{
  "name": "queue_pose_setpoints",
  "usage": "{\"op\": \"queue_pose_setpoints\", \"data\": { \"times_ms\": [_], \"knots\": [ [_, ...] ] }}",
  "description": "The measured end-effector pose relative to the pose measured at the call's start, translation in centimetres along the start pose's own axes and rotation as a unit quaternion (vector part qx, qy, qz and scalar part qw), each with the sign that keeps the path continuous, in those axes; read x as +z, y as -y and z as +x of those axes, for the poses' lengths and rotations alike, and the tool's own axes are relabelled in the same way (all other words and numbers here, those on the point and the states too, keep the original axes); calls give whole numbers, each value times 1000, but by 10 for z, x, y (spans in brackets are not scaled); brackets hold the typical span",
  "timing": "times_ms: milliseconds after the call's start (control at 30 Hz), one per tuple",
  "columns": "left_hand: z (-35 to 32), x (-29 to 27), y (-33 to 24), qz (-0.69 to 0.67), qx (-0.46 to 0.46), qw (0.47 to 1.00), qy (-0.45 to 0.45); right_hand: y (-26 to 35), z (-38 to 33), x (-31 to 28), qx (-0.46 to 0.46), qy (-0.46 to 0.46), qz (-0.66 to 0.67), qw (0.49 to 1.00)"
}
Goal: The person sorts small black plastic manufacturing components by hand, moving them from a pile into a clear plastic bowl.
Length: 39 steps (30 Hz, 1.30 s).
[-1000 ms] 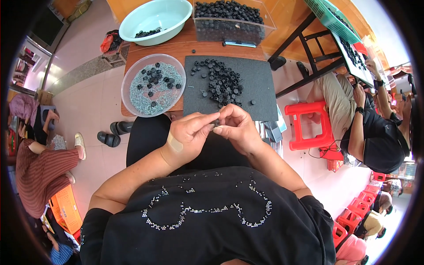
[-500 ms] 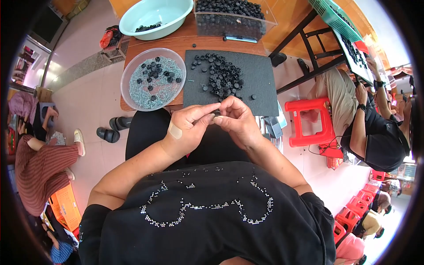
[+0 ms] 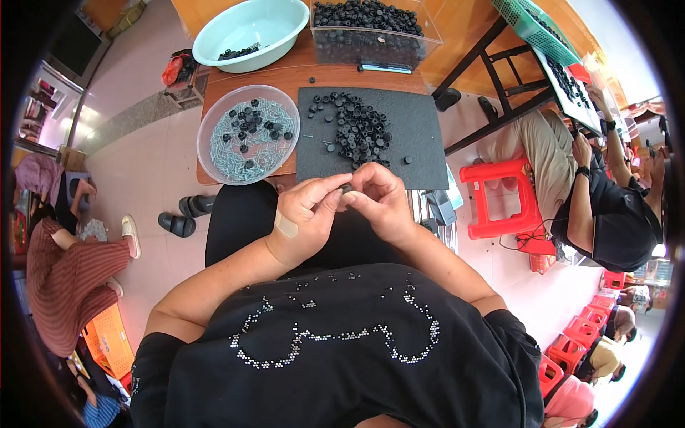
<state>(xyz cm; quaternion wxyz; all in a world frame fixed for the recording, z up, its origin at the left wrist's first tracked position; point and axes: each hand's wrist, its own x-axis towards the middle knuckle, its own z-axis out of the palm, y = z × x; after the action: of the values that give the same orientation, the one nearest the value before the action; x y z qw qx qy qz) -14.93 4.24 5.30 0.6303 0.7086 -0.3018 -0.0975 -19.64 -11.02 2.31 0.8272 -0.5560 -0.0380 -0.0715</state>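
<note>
At centre left, a clear round bowl holds silvery screws with black caps on top; above it, an aqua basin has a few dark pieces. Upper centre, I see a clear bin heaped with black parts; upper right, a green basket holds more. Mid-frame, left hand and right hand both pinch one small dark piece at their meeting fingertips.

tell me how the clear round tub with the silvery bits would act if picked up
The clear round tub might feel heavy for its size, since metallic-looking silvery bits cover its bottom. Its see-through wall looks like thin plastic, so it may flex slightly when gripped. Tilting would probably send the loose black caps sliding or rolling.
</note>
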Motion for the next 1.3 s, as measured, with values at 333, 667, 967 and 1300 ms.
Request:
{"op": "queue_pose_setpoints", "data": {
  "times_ms": [333,667,967,1300],
  "knots": [
    [-13,0,21,67,19,997,-15,-24,1,-3,64,5,3,998],
    [-20,-3,34,85,-2,996,-27,-38,2,1,57,13,-46,997],
    [-23,-16,31,99,36,994,6,-31,1,14,37,11,-33,999],
    [-18,-29,35,-22,-37,998,-41,-20,1,18,-71,-35,-184,980]
  ]
}}
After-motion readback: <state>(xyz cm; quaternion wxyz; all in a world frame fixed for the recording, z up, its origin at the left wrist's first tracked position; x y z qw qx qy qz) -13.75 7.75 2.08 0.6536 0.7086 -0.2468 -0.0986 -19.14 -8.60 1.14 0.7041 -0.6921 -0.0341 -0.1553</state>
